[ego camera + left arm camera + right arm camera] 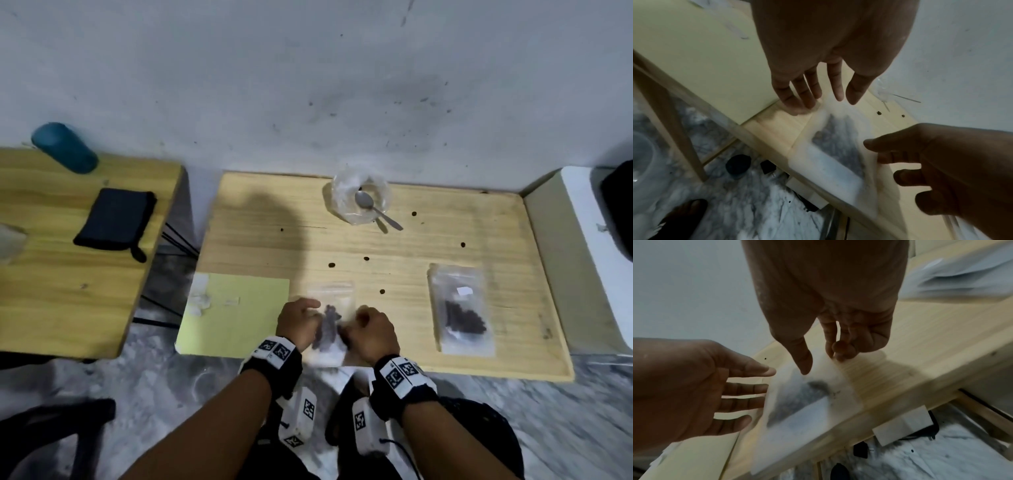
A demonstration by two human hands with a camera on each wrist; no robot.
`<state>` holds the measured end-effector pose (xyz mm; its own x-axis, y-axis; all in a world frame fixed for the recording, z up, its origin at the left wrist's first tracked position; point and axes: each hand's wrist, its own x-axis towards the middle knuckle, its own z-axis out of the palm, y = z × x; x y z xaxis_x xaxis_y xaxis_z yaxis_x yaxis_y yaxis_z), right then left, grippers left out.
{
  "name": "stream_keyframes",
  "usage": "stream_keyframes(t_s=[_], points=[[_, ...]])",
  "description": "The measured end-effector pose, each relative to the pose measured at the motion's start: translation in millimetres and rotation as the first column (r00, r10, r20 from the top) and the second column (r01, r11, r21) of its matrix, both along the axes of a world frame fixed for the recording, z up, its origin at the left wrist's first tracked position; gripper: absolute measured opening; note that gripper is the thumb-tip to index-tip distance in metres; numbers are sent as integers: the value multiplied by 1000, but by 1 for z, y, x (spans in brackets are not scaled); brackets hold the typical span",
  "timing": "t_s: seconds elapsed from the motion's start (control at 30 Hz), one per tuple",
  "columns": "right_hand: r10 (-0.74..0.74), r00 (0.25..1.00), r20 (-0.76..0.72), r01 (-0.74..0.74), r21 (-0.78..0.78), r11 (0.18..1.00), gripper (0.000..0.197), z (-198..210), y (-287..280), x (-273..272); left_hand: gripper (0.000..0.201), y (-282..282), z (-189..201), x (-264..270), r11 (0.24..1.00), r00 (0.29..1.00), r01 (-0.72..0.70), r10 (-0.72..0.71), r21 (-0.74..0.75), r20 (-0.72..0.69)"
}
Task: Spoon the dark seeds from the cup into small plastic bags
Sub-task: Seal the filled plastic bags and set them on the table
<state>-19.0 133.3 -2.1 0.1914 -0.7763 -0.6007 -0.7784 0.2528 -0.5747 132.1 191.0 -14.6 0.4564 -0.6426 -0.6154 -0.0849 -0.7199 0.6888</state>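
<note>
A small clear plastic bag [330, 322] [830, 155] [807, 402] with dark seeds inside lies at the table's front edge, part of it hanging past the edge and blurred. My left hand [298, 320] [818, 100] touches its left edge with nearly straight fingers. My right hand [371, 329] [820, 363] pinches the bag's right edge between thumb and curled fingers. The clear cup [339, 192] stands at the back of the table with the metal spoon [373, 205] resting in it.
A second bag [460, 308] with seeds lies flat on the right of the wooden table [411, 246]. Loose seeds [331, 265] dot the middle. A yellow sheet [239, 308] covers the front left corner. The side table on the left carries a black pouch [114, 222] and a teal cylinder [63, 147].
</note>
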Motion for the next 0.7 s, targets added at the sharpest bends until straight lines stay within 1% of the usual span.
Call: stream_keyframes(t_s=[0.03,0.07,0.13,0.23,0.3,0.37,0.4,0.5,0.53,0.6,0.63,0.7], points=[[-30,999,18,30,-2,1000,19,0,1,1,21,0,1,0,999,999,-30,29,-16,-44],[-62,997,41,62,-16,998,22,-1,2,2,23,0,3,0,998,996,-53,50,-30,-80],[-106,988,110,115,-82,990,34,-2,5,5,25,1,7,2,994,989,-78,67,-80,-131],[-110,966,235,159,-197,968,43,3,11,19,22,5,18,15,980,984,-125,102,-157,-146],[-91,951,296,161,-221,962,39,8,13,34,24,8,25,31,960,974,-191,160,-207,-159],[-79,939,335,150,-193,970,29,11,16,57,28,13,34,51,940,966,-235,197,-247,-170],[-86,928,364,154,-162,975,27,12,18,69,29,16,36,61,931,960,-253,208,-262,-187],[-93,888,451,143,-79,987,24,15,21,108,32,30,42,93,911,940,-304,240,-278,-244],[-75,879,471,121,-68,990,23,16,23,122,33,35,42,107,904,934,-323,256,-280,-251],[-61,861,505,99,-50,994,27,14,28,146,33,46,41,136,887,921,-368,307,-280,-238],[-62,857,512,99,-45,994,29,12,30,154,33,50,39,150,877,911,-398,344,-271,-226],[-14,896,443,54,-77,996,29,5,36,169,33,61,35,180,840,879,-471,423,-270,-218]])
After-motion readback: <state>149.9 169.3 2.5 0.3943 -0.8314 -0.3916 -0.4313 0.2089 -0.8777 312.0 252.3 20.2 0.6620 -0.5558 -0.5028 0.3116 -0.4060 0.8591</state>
